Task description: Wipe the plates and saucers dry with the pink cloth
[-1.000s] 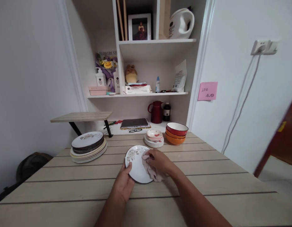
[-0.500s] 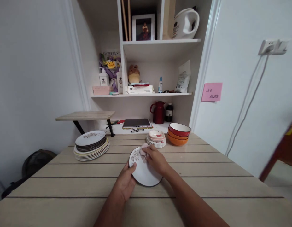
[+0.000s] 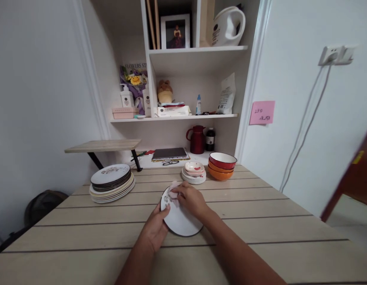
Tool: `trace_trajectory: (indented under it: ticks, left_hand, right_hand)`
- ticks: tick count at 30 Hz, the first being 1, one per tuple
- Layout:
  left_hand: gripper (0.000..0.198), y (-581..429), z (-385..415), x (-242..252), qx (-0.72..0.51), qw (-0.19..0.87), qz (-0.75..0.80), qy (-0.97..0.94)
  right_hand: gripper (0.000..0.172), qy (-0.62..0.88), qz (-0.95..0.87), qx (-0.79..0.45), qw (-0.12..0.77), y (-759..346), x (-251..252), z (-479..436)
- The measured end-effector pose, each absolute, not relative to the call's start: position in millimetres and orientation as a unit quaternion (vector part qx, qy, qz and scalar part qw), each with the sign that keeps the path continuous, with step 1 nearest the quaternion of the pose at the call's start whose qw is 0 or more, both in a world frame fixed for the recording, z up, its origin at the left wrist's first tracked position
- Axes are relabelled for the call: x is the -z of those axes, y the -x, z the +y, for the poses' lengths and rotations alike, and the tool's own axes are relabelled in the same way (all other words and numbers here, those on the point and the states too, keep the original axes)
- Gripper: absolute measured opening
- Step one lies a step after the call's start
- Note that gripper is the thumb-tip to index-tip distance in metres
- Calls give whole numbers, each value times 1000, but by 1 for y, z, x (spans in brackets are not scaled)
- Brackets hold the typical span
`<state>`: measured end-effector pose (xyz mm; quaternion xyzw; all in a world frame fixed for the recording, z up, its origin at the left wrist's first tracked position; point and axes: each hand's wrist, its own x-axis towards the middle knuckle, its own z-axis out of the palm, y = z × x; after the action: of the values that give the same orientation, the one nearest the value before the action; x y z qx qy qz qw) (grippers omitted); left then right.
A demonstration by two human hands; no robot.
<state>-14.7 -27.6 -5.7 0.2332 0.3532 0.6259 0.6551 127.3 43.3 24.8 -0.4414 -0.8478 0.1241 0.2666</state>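
A white plate point(image 3: 183, 221) with a dark rim and a floral print is tilted above the wooden table. My left hand point(image 3: 156, 227) grips its left edge, with the thumb over the top face. Closed around a pale pinkish cloth point(image 3: 173, 190), my right hand point(image 3: 191, 200) presses it on the plate's upper left part, covering some of the print. Beyond the plate sits a stack of small white dishes point(image 3: 194, 177), topped by a heart-patterned one. To its right are stacked bowls point(image 3: 221, 167), red above orange.
A stack of plates point(image 3: 112, 182) stands at the table's left, near a small raised wooden shelf point(image 3: 103, 145) on black legs. At the back are eyeglasses point(image 3: 171, 162), a closed laptop point(image 3: 169, 153), a red jug point(image 3: 197, 139) and a dark bottle point(image 3: 210, 139).
My right hand has slid the cloth a little left across the plate, toward its upper left rim. My left hand keeps its hold. The whole view has shifted slightly.
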Motion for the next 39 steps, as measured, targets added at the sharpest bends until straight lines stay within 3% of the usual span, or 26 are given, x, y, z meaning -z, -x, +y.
trace_trajectory:
  ticks: [9,16,21,25,28,34,39]
  left_hand:
    - [56,15,-26,8,-637,646,363,-213]
    - [49,14,-27,7,-646,638,368,-203]
    - [45,16,-24,9,-640,654,341,-216]
    - [45,16,-23,10,-630,663,334,-227]
    - [48,15,-23,10,-628,655,353,-229]
    - [49,13,-25,8,-639,640,371,-212]
    - [49,14,-24,8,-648,637,367,-197]
  right_hand:
    - [24,558,-807,-93,170,-154,-32,49]
    - [21,397,-889,-208,97,-146,-26,34]
    - [26,288,-913,-217,192,-123,-15,30]
    - [30,362,-879,-172,260,-118,-13,39]
    - [26,450,-840,-146,265,-127,-18,51]
    - [20,540,-814,-111,181,-154,-29,52]
    - [18,461,-870,-142,98,-151,-25,35]
